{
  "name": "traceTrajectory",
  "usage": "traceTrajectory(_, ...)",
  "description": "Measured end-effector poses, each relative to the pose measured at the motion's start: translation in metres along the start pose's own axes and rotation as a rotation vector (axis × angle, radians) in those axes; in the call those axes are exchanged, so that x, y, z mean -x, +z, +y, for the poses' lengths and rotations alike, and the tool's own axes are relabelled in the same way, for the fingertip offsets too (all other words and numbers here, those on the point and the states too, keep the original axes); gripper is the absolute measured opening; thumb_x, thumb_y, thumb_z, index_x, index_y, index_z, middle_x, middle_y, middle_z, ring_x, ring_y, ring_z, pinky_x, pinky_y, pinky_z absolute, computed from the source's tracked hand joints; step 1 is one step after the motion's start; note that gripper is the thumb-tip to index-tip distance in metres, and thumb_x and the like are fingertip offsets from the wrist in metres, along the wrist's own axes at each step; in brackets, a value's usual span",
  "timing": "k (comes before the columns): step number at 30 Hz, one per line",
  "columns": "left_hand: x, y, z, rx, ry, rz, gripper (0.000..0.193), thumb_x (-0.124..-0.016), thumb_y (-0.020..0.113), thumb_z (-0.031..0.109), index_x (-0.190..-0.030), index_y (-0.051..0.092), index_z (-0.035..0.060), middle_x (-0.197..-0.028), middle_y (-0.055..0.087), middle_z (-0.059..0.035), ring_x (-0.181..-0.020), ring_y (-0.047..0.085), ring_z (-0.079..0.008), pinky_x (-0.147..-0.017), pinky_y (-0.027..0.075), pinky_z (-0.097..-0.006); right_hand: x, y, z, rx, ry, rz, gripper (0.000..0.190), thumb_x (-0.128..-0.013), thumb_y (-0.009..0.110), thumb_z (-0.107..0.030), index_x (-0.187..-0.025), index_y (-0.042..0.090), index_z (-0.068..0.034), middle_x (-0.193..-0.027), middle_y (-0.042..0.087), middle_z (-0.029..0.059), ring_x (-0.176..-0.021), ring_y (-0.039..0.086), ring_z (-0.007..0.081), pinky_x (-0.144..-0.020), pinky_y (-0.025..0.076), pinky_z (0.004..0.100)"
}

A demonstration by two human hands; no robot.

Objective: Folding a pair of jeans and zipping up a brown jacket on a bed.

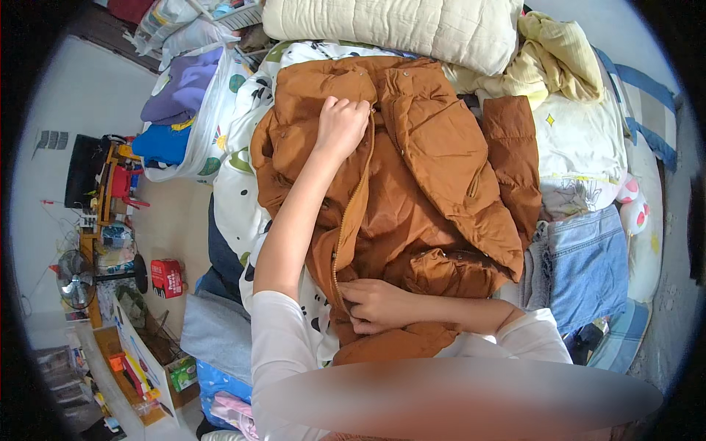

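Observation:
A brown padded jacket lies spread with its front unfastened, the lining showing between the two halves. Near the collar, my left hand is closed on the top of the left front edge, by the upper end of the zipper. Lower down, my right hand reaches across and grips the same front edge close to the hem. The zipper teeth run in a curved line between my hands. On the other side, the right front panel is folded outward, and one sleeve lies beside it.
The jacket rests on white patterned bedding. A rolled cream quilt lies beyond the collar. Folded jeans and a yellow garment are at the right. A bag of clothes and grey folded fabric sit at the left.

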State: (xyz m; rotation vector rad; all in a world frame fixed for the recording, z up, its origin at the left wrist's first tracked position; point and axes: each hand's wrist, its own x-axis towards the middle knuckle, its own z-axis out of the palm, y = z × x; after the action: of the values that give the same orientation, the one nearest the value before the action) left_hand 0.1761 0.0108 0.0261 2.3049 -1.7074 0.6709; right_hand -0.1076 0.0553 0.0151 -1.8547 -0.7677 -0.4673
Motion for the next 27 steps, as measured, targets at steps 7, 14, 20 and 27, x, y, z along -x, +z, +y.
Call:
traceTrajectory(7, -0.008, 0.02, -0.009, -0.018, 0.001, -0.032, 0.014, -0.087, 0.061, 0.016, -0.076, 0.058, 0.0084, -0.067, 0.063, -0.0087, -0.07, 0.062, -0.0254, -0.071, 0.041, -0.0372, 0.003, 0.001, 0.007, -0.012, 0.024, -0.029, 0.023, -0.066, 0.07, -0.016, -0.057, 0.057, 0.001, -0.094, 0.054, 0.022, -0.083, 0.059, 0.0356, -0.074, 0.051, 0.0417)
traceTrajectory(14, -0.022, 0.038, -0.01, -0.039, -0.024, -0.059, 0.015, -0.087, 0.06, 0.017, -0.075, 0.058, 0.0086, -0.067, 0.064, -0.009, -0.071, 0.063, -0.0253, -0.072, 0.041, -0.0375, 0.012, 0.006, 0.014, -0.032, 0.091, -0.113, 0.027, -0.059, 0.067, -0.021, -0.06, 0.064, 0.005, -0.116, 0.055, 0.0332, -0.099, 0.061, 0.0402, -0.086, 0.052, 0.0427)
traceTrajectory(20, -0.045, 0.061, -0.025, -0.168, -0.008, -0.064, 0.009, -0.082, 0.059, 0.012, -0.072, 0.059, 0.0098, -0.067, 0.065, -0.0085, -0.07, 0.064, -0.0237, -0.072, 0.041, -0.0366, 0.006, 0.004, 0.018, -0.08, 0.046, -0.038, 0.024, -0.065, 0.069, -0.018, -0.058, 0.058, 0.003, -0.112, 0.055, 0.0294, -0.093, 0.061, 0.0392, -0.081, 0.051, 0.0415)
traceTrajectory(27, -0.082, 0.076, -0.041, -0.403, 0.064, -0.138, 0.006, -0.078, 0.059, 0.012, -0.076, 0.064, 0.0122, -0.072, 0.068, -0.0048, -0.07, 0.065, -0.0186, -0.076, 0.042, -0.0363, 0.007, 0.009, 0.024, -0.149, 0.062, -0.11, 0.027, -0.06, 0.067, -0.02, -0.06, 0.061, 0.006, -0.112, 0.057, 0.0307, -0.1, 0.06, 0.0408, -0.087, 0.051, 0.0429)
